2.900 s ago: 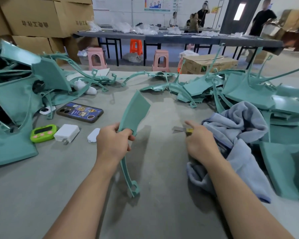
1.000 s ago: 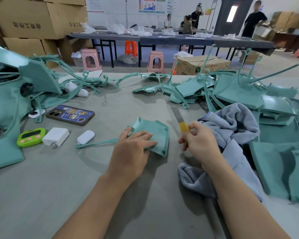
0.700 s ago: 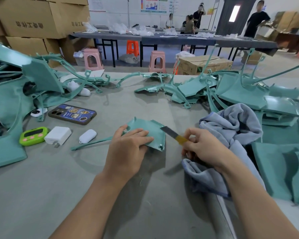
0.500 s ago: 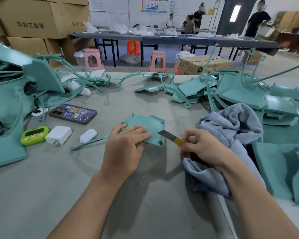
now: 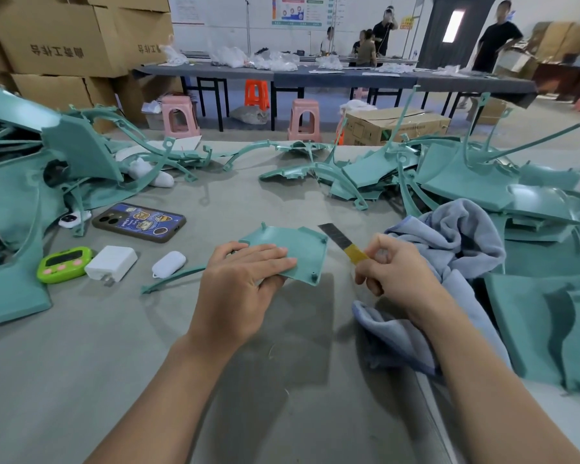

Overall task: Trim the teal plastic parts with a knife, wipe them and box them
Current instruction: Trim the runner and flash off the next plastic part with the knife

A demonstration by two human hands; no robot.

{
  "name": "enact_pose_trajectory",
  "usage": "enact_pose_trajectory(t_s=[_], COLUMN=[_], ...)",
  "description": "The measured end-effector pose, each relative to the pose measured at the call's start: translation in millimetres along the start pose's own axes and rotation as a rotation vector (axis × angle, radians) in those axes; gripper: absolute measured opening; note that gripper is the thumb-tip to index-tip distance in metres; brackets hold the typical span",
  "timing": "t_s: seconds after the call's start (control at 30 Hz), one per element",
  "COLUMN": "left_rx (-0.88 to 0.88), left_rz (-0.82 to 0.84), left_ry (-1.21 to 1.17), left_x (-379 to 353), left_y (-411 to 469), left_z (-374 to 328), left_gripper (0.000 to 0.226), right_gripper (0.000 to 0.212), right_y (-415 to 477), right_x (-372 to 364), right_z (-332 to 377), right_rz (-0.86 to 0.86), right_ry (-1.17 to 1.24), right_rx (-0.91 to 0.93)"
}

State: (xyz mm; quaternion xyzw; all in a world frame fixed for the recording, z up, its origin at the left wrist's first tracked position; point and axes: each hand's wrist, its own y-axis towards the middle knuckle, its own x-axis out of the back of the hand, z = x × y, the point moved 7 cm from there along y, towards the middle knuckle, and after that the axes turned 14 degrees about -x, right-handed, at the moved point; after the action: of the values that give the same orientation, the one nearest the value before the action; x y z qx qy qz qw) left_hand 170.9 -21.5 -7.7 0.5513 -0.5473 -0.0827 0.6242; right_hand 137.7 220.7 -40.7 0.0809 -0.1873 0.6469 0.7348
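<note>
A flat teal plastic part [image 5: 298, 251] with a thin curved arm trailing left lies on the grey table [image 5: 148, 346]. My left hand [image 5: 245, 279] holds it, fingers flat on top and thumb under its near edge. My right hand [image 5: 392, 272] pinches a knife [image 5: 344, 244], a bare dark blade with a yellow wrapped grip. The blade points up and left, its tip just right of the part's far right corner and apart from it. A grey-blue cloth [image 5: 449, 249] lies crumpled under and behind my right wrist.
Heaps of teal parts fill the table's left [image 5: 47, 182] and right [image 5: 482, 182]. A phone [image 5: 138, 222], green timer [image 5: 64, 264], white charger [image 5: 111, 262] and white case [image 5: 168, 263] lie left of my hand. Cardboard boxes [image 5: 57, 35], stools and people stand behind.
Earlier my left hand held the part upright; it now lies flat under that hand. The knife blade swung down toward the part's right edge, then lifted away and points up-left.
</note>
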Motion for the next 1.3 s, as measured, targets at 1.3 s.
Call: enact_pose_trajectory(t_s=[1.3], left_rx=[-0.016], left_rz=[-0.086], left_ry=[-0.043], left_x=[7], left_y=[-2], left_z=[6], left_gripper=[0.019], right_gripper=[0.018], right_y=[-9], right_x=[-18], right_z=[0], right_rz=[0.430], right_ry=[0.387], right_rx=[-0.140])
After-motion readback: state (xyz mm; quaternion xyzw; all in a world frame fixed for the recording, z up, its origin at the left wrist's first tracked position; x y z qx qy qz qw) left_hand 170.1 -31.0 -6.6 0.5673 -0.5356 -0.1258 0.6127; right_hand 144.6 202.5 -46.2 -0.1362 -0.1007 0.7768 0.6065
